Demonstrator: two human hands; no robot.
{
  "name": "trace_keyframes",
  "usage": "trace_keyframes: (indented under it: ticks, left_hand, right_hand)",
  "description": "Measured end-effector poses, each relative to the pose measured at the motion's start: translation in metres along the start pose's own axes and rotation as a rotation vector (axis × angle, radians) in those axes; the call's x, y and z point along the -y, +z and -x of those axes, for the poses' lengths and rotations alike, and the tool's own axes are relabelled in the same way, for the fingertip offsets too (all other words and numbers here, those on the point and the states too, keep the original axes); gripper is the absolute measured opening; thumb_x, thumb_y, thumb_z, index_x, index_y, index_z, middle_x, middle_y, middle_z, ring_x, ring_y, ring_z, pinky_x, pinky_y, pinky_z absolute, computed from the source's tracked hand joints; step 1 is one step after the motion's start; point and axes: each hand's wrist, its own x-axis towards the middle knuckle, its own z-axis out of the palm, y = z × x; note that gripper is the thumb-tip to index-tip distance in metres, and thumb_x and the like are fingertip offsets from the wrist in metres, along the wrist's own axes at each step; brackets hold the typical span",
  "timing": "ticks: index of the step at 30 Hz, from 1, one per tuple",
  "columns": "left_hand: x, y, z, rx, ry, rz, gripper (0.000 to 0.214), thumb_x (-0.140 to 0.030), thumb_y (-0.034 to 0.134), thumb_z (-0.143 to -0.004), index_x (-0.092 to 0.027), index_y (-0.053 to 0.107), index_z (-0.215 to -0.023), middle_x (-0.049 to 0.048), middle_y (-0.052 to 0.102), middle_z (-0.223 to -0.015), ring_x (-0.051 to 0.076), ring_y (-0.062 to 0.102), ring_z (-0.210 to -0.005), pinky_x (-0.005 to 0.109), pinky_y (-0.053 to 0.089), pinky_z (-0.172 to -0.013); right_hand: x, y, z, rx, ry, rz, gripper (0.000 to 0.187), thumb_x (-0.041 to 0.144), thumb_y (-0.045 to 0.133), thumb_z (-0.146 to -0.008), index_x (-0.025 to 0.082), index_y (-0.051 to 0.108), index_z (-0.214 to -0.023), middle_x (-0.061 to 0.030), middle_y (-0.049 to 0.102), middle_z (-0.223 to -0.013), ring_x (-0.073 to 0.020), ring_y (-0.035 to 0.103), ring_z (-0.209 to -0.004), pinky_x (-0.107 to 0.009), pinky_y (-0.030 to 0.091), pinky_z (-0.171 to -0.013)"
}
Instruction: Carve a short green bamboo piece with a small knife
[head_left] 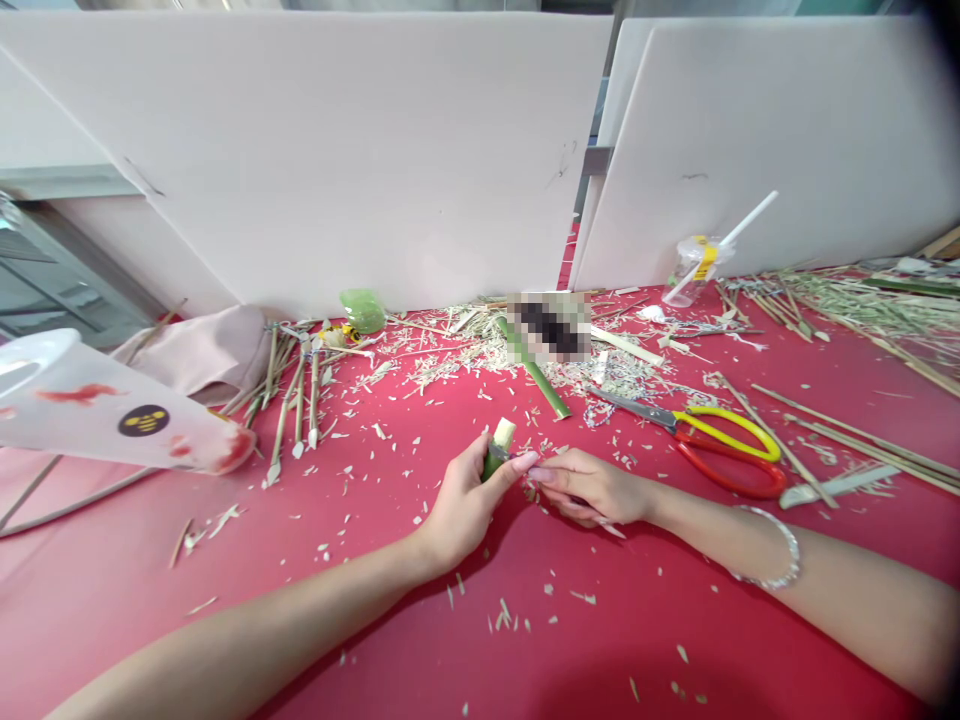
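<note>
My left hand (465, 495) is closed around a short green stalk (496, 455) with a pale, squared, cut end pointing up. The left thumb tip meets the fingertips of my right hand (589, 487) at the middle of the table. The right fingers are bent and pressed together. A thin pale tip shows below them, but what they hold, if anything, is hidden. Scissors (679, 420) with one yellow and one red handle lie to the right, beyond the right hand. A longer green stalk (546, 385) lies just past both hands.
Shavings and slivers litter the red tabletop (390, 620). At left a white cup (127, 400) leans beside a pinkish cloth (206, 350) and several thin stalks (300, 400). A clear cup with straw (697, 265) stands at back right. White panels (337, 150) rise behind.
</note>
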Motion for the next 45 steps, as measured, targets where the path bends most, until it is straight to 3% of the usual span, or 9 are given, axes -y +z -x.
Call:
trace_keyframes:
  ticks: [6,19,22,27,32,45]
  left_hand:
    - [0.000,-0.001,-0.001,-0.026,0.046,-0.033,0.042,-0.046,0.068,-0.083,-0.020,0.037,-0.072,-0.0090,0.027,-0.061,0.007,0.024,-0.054,0.021,0.025,-0.050]
    - [-0.008,0.006,-0.005,-0.098,-0.013,-0.039,0.052,-0.055,0.069,-0.078,-0.020,0.034,-0.062,-0.0085,0.029,-0.052,0.006,0.025,-0.048,0.023,0.022,-0.046]
    - [-0.008,0.007,-0.005,-0.115,-0.006,-0.053,0.053,-0.056,0.069,-0.077,-0.020,0.033,-0.061,-0.0084,0.029,-0.053,0.007,0.027,-0.049,0.023,0.024,-0.047]
    - [-0.005,0.006,-0.001,-0.095,-0.014,-0.059,0.045,-0.055,0.064,-0.083,-0.021,0.037,-0.069,-0.0088,0.030,-0.055,0.007,0.027,-0.049,0.023,0.023,-0.046]
    - [-0.001,0.005,0.001,-0.100,0.054,-0.082,0.042,-0.050,0.061,-0.086,-0.021,0.035,-0.072,-0.0080,0.028,-0.062,0.009,0.026,-0.055,0.023,0.026,-0.051]
    - [-0.005,0.002,-0.002,-0.175,0.070,-0.251,0.050,-0.056,0.064,-0.082,-0.020,0.032,-0.066,-0.0067,0.023,-0.064,0.010,0.023,-0.059,0.024,0.024,-0.054]
  right_hand:
    - [-0.002,0.005,0.003,-0.086,-0.022,0.075,0.045,0.049,0.043,-0.099,0.019,0.042,-0.066,0.0102,0.037,-0.039,-0.0053,0.032,-0.033,-0.019,0.026,-0.037]
    - [-0.001,0.019,0.002,-0.260,-0.112,0.108,0.050,0.050,0.040,-0.100,0.019,0.043,-0.061,0.0077,0.038,-0.041,-0.0064,0.036,-0.037,-0.019,0.030,-0.040]
    - [0.000,0.017,0.000,-0.234,-0.101,0.074,0.050,0.051,0.041,-0.099,0.019,0.042,-0.061,0.0086,0.036,-0.040,-0.0059,0.033,-0.034,-0.019,0.029,-0.038]
    - [0.002,0.007,-0.002,-0.078,0.013,-0.051,0.047,0.054,0.045,-0.096,0.020,0.040,-0.064,0.0108,0.035,-0.037,-0.0048,0.026,-0.028,-0.018,0.022,-0.032]
    - [0.006,0.002,-0.002,0.022,0.068,-0.104,0.048,0.054,0.048,-0.094,0.019,0.040,-0.063,0.0108,0.036,-0.036,-0.0040,0.025,-0.026,-0.017,0.022,-0.030]
    - [0.001,0.012,-0.001,-0.147,-0.015,-0.050,0.047,0.050,0.045,-0.097,0.020,0.041,-0.063,0.0102,0.035,-0.037,-0.0050,0.026,-0.029,-0.018,0.025,-0.033]
